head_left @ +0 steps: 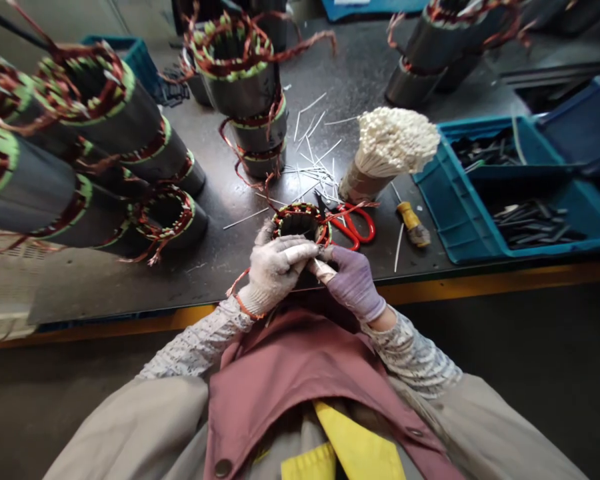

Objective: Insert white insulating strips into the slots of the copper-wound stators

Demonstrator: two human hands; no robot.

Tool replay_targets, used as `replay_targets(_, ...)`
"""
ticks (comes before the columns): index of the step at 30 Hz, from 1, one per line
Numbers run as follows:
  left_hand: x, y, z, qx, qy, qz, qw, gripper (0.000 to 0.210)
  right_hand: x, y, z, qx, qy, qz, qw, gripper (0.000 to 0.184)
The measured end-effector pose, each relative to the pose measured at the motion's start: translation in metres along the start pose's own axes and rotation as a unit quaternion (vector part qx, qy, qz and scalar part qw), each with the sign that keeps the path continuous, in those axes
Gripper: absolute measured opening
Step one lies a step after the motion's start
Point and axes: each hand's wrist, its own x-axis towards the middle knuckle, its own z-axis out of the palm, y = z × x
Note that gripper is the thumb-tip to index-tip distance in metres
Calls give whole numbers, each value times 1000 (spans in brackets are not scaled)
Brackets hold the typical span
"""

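A motor stator [300, 217] with copper windings and green slot liners stands at the front edge of the table, partly covered by my hands. My left hand [280, 263], in a white glove, is closed against its near rim, with the thumb on the left side. My right hand [353, 277], in a purple glove, meets it at the near right rim with fingers pinched. What lies between the fingertips is too small to make out. Red-handled scissors [360, 227] lie just right of the stator, with a copper lead across them.
Stacked stators [100, 127] crowd the left, with another stack [245, 87] behind and more [420, 53] at back right. Loose white ties [313, 177] lie near a bundle of white sticks [397, 143]. A yellow-handled tool [413, 224] lies beside a teal bin [443, 213] of dark strips.
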Motion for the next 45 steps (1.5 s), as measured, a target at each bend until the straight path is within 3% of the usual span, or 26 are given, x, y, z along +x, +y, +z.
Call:
replay_targets(6, -1, -1, 1, -4, 5, -1, 1000, 18, -6, -8, -4, 55, 8, -3, 998, 11)
replay_targets(12, 0, -2, 2, -1, -4, -8, 1000, 20, 2, 1, 0, 63, -8, 64, 996, 16)
replay_targets(18, 0, -1, 1, -5, 15, -8, 1000, 18, -10, -9, -6, 89, -12, 29, 996, 11)
replay_targets(26, 0, 0, 0, 26, -25, -22, 999, 20, -2, 4, 3, 53, -21, 53, 997, 22)
replay_targets(29, 1, -1, 0, 29, -25, -10, 999, 22, 0, 12, 10, -38, 23, -20, 999, 24)
replay_targets(32, 1, -1, -2, 32, -39, -4, 999, 23, 2, 11, 8, -190, 77, -114, 972, 26)
replay_targets(35, 2, -1, -7, 41, -77, -8, 996, 24, 5, 7, -7, -253, 42, -201, 945, 26)
replay_targets(38, 3, 0, -10, 64, -106, -8, 992, 53, 4, 3, -23, -222, 7, -251, 942, 18)
replay_targets(40, 5, 2, -11, 99, -128, -26, 986, 66, 0, -1, -25, -131, 17, -211, 968, 15)
replay_targets(42, 7, 3, -11, 127, -152, -45, 979, 66, -6, -5, -21, 37, 10, -94, 995, 21)
replay_targets(43, 9, 4, -11, 134, -161, -51, 976, 66, -10, -9, -20, 131, -15, -18, 991, 25)
replay_targets(45, 11, 4, -12, 135, -173, -53, 974, 64, -17, -17, -19, 286, -75, 116, 948, 31)
